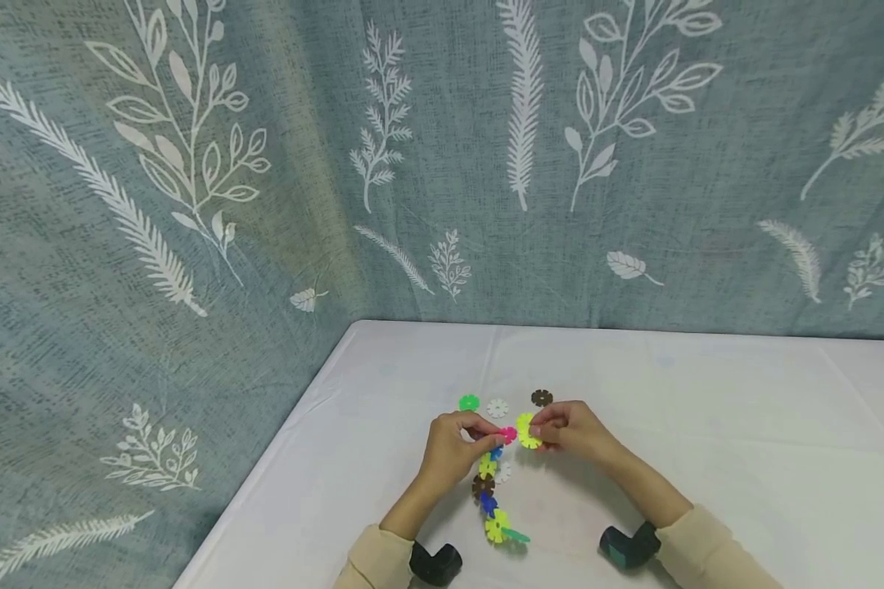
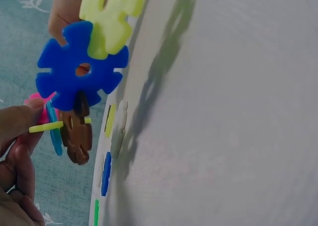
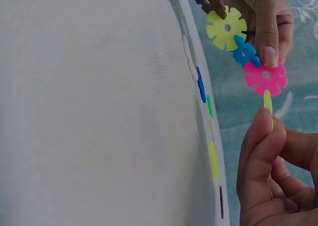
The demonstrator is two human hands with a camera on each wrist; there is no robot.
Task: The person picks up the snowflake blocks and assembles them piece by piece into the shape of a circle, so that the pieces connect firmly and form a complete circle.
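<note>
as fingers [image 3: 258,151] hide yellow disc [image 1: 527,431]

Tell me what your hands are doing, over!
Left hand pinches snowflake-disc chain at pink disc. Right hand pinches yellow-green disc, edge at pink disc's slot. Nothing in the way.

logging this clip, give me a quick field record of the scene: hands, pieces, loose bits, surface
left hand: holds the chain of snowflake discs near its pink disc
right hand: pinches a yellow-green disc, edge at the pink disc
loose discs: green, white, brown
surface: white tablecloth
backdrop: leaf-print curtain
</note>
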